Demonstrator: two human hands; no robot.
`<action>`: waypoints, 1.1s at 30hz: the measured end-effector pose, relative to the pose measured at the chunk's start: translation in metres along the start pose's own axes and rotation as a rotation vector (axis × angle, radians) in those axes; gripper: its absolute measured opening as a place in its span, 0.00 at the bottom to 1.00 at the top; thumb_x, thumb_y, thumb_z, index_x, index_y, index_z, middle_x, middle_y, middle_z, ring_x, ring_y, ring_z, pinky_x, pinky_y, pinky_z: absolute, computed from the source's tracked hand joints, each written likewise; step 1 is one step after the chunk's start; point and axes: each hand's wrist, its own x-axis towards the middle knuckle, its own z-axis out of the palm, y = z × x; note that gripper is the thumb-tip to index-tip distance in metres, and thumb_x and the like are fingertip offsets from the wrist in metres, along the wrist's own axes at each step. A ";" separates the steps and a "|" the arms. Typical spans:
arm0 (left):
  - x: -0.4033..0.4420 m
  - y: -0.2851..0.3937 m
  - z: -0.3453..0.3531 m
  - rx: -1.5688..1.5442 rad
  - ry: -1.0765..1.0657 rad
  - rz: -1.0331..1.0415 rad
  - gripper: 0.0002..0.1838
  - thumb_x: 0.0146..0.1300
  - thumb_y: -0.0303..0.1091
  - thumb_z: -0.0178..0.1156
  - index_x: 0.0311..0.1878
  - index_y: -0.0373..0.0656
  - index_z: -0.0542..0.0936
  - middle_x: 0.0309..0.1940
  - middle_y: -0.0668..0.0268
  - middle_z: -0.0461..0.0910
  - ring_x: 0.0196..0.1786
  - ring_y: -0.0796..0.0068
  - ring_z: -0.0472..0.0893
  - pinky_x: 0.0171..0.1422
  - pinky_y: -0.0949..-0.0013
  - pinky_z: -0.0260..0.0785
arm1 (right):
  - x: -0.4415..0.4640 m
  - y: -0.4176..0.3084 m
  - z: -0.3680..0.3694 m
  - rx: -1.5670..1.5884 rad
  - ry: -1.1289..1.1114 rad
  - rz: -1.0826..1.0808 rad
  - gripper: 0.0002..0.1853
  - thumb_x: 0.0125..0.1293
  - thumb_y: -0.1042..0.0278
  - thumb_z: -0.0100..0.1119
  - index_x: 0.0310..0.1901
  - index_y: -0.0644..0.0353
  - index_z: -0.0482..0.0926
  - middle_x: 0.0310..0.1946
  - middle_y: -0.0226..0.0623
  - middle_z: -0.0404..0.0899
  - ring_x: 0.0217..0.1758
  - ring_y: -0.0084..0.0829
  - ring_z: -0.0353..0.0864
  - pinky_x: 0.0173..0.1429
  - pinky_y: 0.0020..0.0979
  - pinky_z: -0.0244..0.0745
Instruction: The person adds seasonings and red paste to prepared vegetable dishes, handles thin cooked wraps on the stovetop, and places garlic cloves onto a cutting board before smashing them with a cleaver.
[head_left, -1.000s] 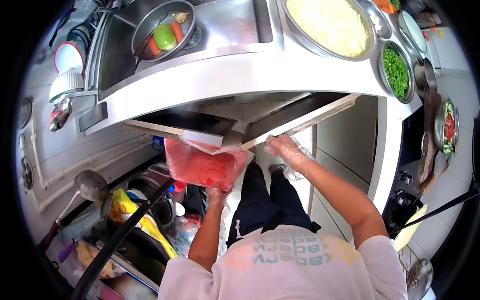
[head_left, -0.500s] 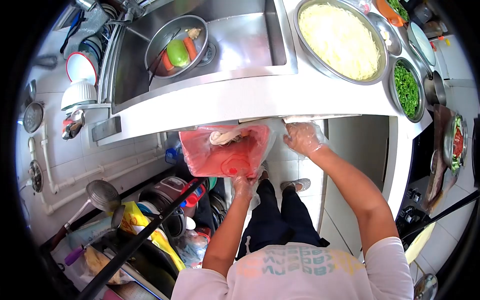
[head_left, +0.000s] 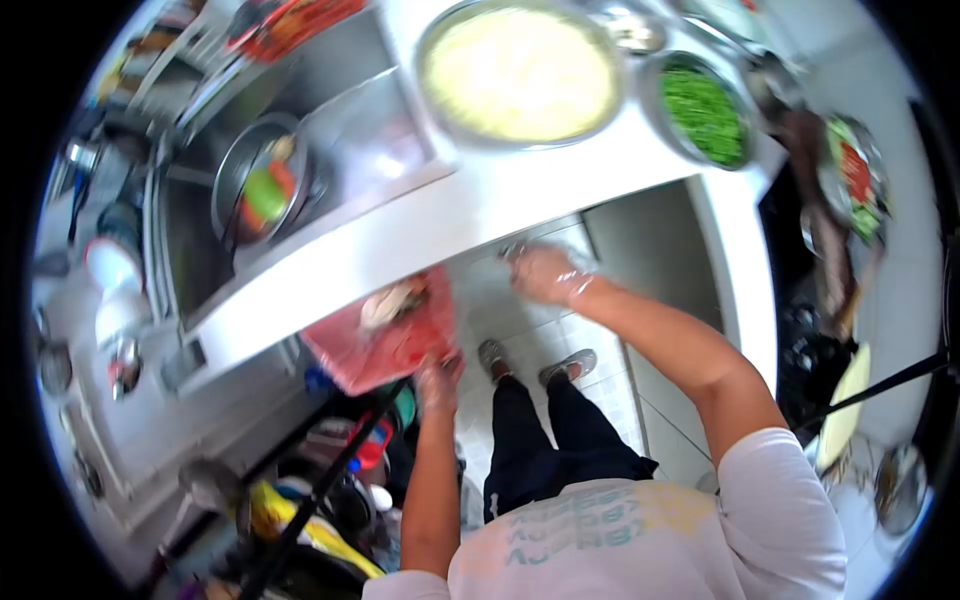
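My left hand (head_left: 437,383), in a clear plastic glove, grips the near right edge of a red basket (head_left: 375,345) below the counter's front edge. Inside the basket lies something whitish (head_left: 390,303), too blurred to name. My right hand (head_left: 545,273), also in a clear glove, is raised just below the counter edge, right of the basket and apart from it. Its fingers are curled towards a small dark thing at their tips that I cannot make out.
Above the hands runs the white counter (head_left: 380,245) with a bowl of pale shreds (head_left: 520,72) and a bowl of chopped greens (head_left: 703,115). The sink (head_left: 360,130) holds a pan of vegetables (head_left: 264,193). Pots and bags crowd the lower left; a black bar (head_left: 330,480) crosses there.
The view has shifted and turned. The open cabinet doors seen a second ago no longer show. My left hand still holds the basket, and my right hand has come away from the door edge.
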 end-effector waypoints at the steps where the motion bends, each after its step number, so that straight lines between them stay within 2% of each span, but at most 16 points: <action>1: -0.001 -0.003 -0.005 0.024 -0.046 0.007 0.18 0.60 0.49 0.55 0.48 0.50 0.72 0.42 0.64 0.74 0.48 0.62 0.74 0.54 0.60 0.66 | -0.021 0.008 0.013 0.077 0.052 -0.001 0.18 0.56 0.63 0.50 0.48 0.60 0.73 0.41 0.47 0.77 0.44 0.45 0.77 0.50 0.44 0.71; 3: -0.030 0.002 0.002 0.116 -0.139 0.005 0.20 0.62 0.51 0.52 0.51 0.50 0.71 0.47 0.63 0.72 0.46 0.64 0.72 0.50 0.64 0.67 | -0.087 0.002 -0.001 0.038 -0.017 0.075 0.17 0.57 0.62 0.50 0.47 0.59 0.74 0.40 0.45 0.77 0.43 0.44 0.77 0.47 0.45 0.71; 5: -0.047 -0.001 -0.003 0.239 -0.154 -0.077 0.21 0.62 0.51 0.53 0.51 0.46 0.71 0.41 0.60 0.75 0.39 0.64 0.75 0.42 0.64 0.71 | -0.157 0.007 0.016 0.020 0.105 0.072 0.11 0.54 0.65 0.51 0.35 0.61 0.78 0.34 0.45 0.79 0.42 0.45 0.79 0.42 0.45 0.75; 7: -0.036 -0.017 -0.030 0.376 -0.245 -0.094 0.20 0.61 0.47 0.56 0.50 0.44 0.71 0.33 0.60 0.78 0.30 0.66 0.78 0.33 0.65 0.72 | -0.224 0.011 0.026 0.041 -0.096 0.161 0.12 0.53 0.63 0.53 0.35 0.61 0.78 0.34 0.46 0.79 0.40 0.45 0.80 0.39 0.45 0.75; 9: -0.052 -0.012 -0.018 0.256 -0.529 -0.182 0.14 0.61 0.42 0.57 0.43 0.44 0.72 0.27 0.64 0.77 0.26 0.72 0.76 0.29 0.71 0.69 | -0.304 0.010 0.043 0.121 -0.113 0.312 0.12 0.53 0.61 0.56 0.34 0.59 0.78 0.32 0.46 0.78 0.40 0.44 0.79 0.39 0.45 0.75; 11: -0.117 0.008 0.057 0.493 -0.448 -0.008 0.10 0.61 0.39 0.57 0.38 0.44 0.73 0.26 0.65 0.76 0.25 0.76 0.74 0.29 0.74 0.67 | -0.386 -0.004 0.043 0.247 -0.177 0.484 0.11 0.53 0.61 0.55 0.33 0.58 0.77 0.32 0.45 0.78 0.39 0.44 0.79 0.38 0.46 0.75; 13: -0.170 0.036 0.132 0.780 -0.549 0.209 0.07 0.62 0.36 0.57 0.34 0.43 0.74 0.25 0.67 0.75 0.24 0.79 0.73 0.28 0.75 0.66 | -0.462 -0.020 0.062 0.376 -0.311 0.722 0.12 0.52 0.61 0.54 0.34 0.59 0.77 0.35 0.45 0.78 0.40 0.44 0.79 0.37 0.49 0.74; 14: -0.196 0.051 0.169 0.880 -0.632 0.313 0.07 0.62 0.35 0.56 0.31 0.43 0.74 0.26 0.69 0.75 0.27 0.80 0.73 0.32 0.76 0.66 | -0.492 -0.035 0.067 0.438 -0.413 0.801 0.12 0.53 0.61 0.53 0.36 0.59 0.77 0.37 0.44 0.78 0.42 0.42 0.78 0.41 0.47 0.74; 16: -0.253 0.076 0.239 0.767 -0.843 0.395 0.06 0.62 0.34 0.55 0.34 0.42 0.75 0.30 0.69 0.75 0.33 0.79 0.73 0.40 0.74 0.66 | -0.547 -0.065 0.078 0.547 -0.618 0.950 0.13 0.54 0.61 0.53 0.38 0.59 0.76 0.40 0.43 0.78 0.44 0.41 0.78 0.45 0.46 0.74; 17: -0.280 0.096 0.268 0.901 -0.941 0.550 0.06 0.60 0.32 0.55 0.36 0.41 0.77 0.33 0.68 0.75 0.38 0.77 0.72 0.45 0.74 0.65 | -0.563 -0.075 0.085 0.583 -0.688 0.996 0.13 0.54 0.61 0.52 0.38 0.59 0.76 0.40 0.43 0.78 0.44 0.41 0.78 0.45 0.46 0.73; 18: -0.305 0.109 0.294 0.909 -1.073 0.783 0.07 0.58 0.31 0.54 0.38 0.40 0.78 0.35 0.67 0.75 0.38 0.76 0.72 0.46 0.72 0.65 | -0.576 -0.087 0.094 0.642 -0.674 1.036 0.13 0.54 0.61 0.52 0.39 0.59 0.76 0.40 0.42 0.78 0.44 0.41 0.78 0.45 0.45 0.73; 19: -0.345 0.116 0.319 0.877 -1.046 1.024 0.09 0.61 0.36 0.54 0.35 0.40 0.76 0.30 0.68 0.71 0.34 0.78 0.69 0.40 0.73 0.62 | -0.578 -0.096 0.106 0.712 -0.562 1.066 0.13 0.54 0.61 0.52 0.39 0.58 0.76 0.40 0.42 0.78 0.45 0.41 0.78 0.46 0.45 0.73; 21: -0.390 0.126 0.364 0.581 -1.473 1.163 0.12 0.61 0.40 0.54 0.35 0.39 0.76 0.32 0.64 0.71 0.34 0.75 0.69 0.35 0.72 0.60 | -0.578 -0.106 0.126 0.811 -0.353 1.082 0.13 0.55 0.61 0.52 0.39 0.58 0.76 0.40 0.42 0.78 0.45 0.40 0.77 0.46 0.45 0.73; 22: -0.411 0.128 0.380 0.544 -1.628 1.234 0.17 0.60 0.45 0.56 0.37 0.39 0.75 0.35 0.63 0.71 0.33 0.75 0.68 0.34 0.73 0.59 | -0.573 -0.107 0.136 0.850 -0.248 1.081 0.13 0.55 0.61 0.52 0.39 0.58 0.76 0.41 0.42 0.78 0.45 0.40 0.77 0.47 0.45 0.72; 25: -0.444 0.109 0.413 0.647 -1.911 1.421 0.18 0.60 0.46 0.55 0.39 0.39 0.75 0.36 0.62 0.72 0.34 0.75 0.69 0.35 0.73 0.59 | -0.555 -0.108 0.146 0.941 -0.023 1.082 0.13 0.55 0.62 0.51 0.40 0.58 0.76 0.41 0.41 0.77 0.45 0.40 0.77 0.48 0.44 0.72; 33: -0.454 0.031 0.463 0.778 -2.303 1.495 0.20 0.61 0.49 0.52 0.43 0.40 0.75 0.38 0.61 0.73 0.37 0.74 0.71 0.39 0.72 0.62 | -0.557 -0.154 0.161 1.118 0.191 1.218 0.13 0.57 0.62 0.50 0.41 0.57 0.75 0.42 0.39 0.77 0.47 0.39 0.76 0.51 0.42 0.70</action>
